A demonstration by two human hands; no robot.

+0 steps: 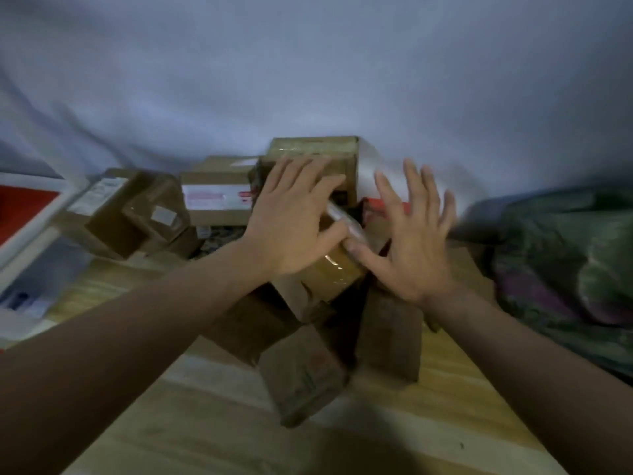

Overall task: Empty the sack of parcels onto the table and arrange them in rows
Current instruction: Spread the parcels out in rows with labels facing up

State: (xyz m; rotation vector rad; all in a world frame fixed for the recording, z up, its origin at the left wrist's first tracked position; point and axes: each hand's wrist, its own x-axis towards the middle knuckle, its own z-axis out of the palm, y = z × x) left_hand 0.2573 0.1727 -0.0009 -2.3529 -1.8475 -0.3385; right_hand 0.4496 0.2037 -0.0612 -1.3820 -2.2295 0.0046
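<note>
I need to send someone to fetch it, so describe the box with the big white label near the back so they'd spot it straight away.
Start at the pale wooden table and look to its far edge by the draped white cloth backdrop. Just left of the left hand sits a low brown cardboard box. Unlike its neighbours, a wide white shipping label with red print covers its front face.

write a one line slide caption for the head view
Both hands, left hand and right hand, spread open over a heap of cardboard parcels on a wooden table, green sack beside it.

Head view, angled down, close over table [212, 423]
</note>
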